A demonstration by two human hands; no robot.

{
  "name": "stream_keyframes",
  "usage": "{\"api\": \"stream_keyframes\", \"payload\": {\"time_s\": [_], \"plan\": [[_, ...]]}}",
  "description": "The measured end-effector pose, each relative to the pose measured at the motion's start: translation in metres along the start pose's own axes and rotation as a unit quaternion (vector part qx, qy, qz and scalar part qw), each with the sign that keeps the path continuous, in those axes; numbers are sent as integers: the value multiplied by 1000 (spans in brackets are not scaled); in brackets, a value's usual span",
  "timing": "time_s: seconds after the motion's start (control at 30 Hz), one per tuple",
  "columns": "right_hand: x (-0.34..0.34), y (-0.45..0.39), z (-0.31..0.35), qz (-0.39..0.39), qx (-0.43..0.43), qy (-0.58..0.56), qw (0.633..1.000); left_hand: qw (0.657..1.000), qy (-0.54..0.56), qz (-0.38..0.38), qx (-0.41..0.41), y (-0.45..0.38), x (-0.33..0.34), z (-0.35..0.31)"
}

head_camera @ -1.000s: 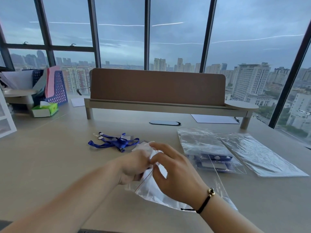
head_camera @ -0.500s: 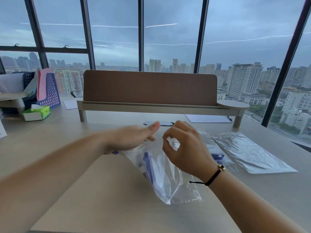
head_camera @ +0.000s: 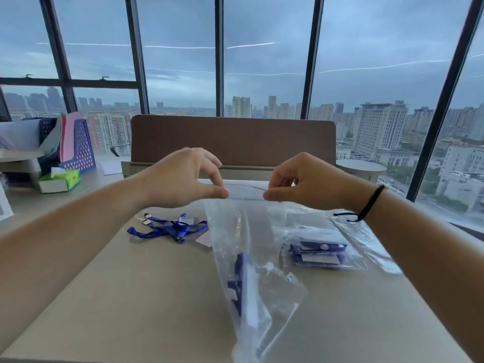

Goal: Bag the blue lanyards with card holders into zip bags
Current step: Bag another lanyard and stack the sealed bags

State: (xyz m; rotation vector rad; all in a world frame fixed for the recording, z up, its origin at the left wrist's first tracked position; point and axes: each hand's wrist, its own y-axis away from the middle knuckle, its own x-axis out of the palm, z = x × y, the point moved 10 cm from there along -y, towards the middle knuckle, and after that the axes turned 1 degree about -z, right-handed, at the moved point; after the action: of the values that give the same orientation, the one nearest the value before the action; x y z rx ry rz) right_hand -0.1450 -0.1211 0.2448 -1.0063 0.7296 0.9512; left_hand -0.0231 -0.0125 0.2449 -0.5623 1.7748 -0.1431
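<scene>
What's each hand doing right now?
Left hand: pinching the top edge of the zip bag.
Right hand: pinching the same top edge.

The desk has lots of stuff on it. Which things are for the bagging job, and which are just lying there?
For the job:
held zip bag, pinched at its top by the left hand and right hand
lanyard inside it
loose lanyards
filled bag

Just lying about:
tissue box
file rack
paper
</scene>
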Motion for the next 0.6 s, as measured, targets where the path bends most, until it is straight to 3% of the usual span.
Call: {"api": "stream_keyframes", "payload": {"time_s": [0.17, 0.3, 0.4, 0.5, 0.6], "plan": [[2, 7, -19, 114, 18, 4, 993, 999, 27, -39, -5, 2, -17, 8], [3, 14, -28, 148, 30, 52, 987, 998, 45, -35, -16, 6, -25, 16], [-9, 13, -26, 114, 25, 47, 992, 998, 61, -9, -10, 9, -25, 15], [-34, 10, -19, 39, 8, 34, 999, 996, 84, -31, -4, 9, -37, 13], [-65, 8, -7, -65, -21, -78, 995, 985, 158, -65, -19, 12, -53, 19]]}}
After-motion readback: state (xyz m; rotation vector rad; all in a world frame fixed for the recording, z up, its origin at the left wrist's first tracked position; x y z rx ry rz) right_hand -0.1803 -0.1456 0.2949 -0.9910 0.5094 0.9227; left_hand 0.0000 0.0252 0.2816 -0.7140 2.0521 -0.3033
